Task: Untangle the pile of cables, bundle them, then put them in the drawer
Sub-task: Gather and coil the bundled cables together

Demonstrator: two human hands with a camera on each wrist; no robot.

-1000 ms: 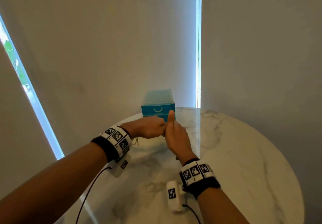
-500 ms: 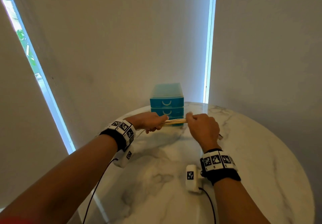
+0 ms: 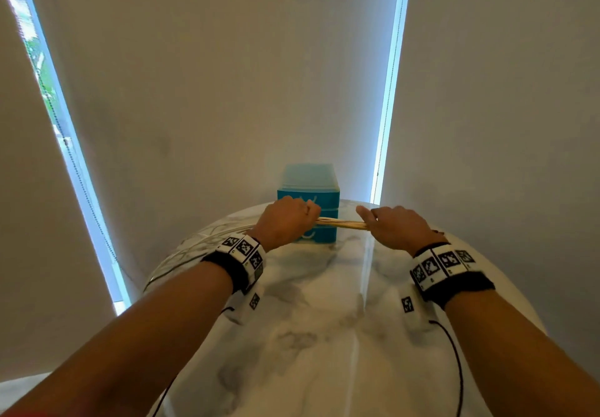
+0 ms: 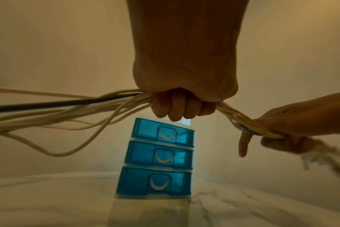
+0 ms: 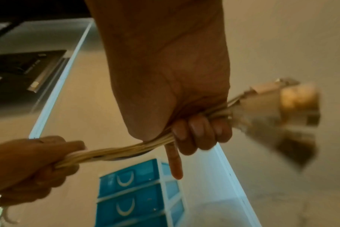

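A bunch of cream cables (image 3: 341, 223) (image 4: 241, 121) (image 5: 118, 152), with one dark cable (image 4: 49, 106) among them, is stretched taut between both hands above the table. My left hand (image 3: 289, 221) (image 4: 184, 107) grips it in a fist; loose loops trail off to its left (image 4: 58, 122). My right hand (image 3: 389, 228) (image 5: 200, 132) grips the other end, index finger pointing down, with blurred plugs (image 5: 281, 107) sticking out past it. Behind the hands stands a blue three-drawer box (image 3: 308, 189) (image 4: 159, 159) (image 5: 138, 195), all drawers closed.
The round white marble table (image 3: 308, 335) sits in a corner between pale walls. Bright window slits run down the left (image 3: 74, 169) and behind the box (image 3: 386, 91). Loose cable loops (image 3: 201, 244) lie near the table's far left edge.
The hands were pressed together a second ago; they have since pulled apart sideways, drawing the cable bunch out straight between them. The view has shifted so the box sits behind the hands.
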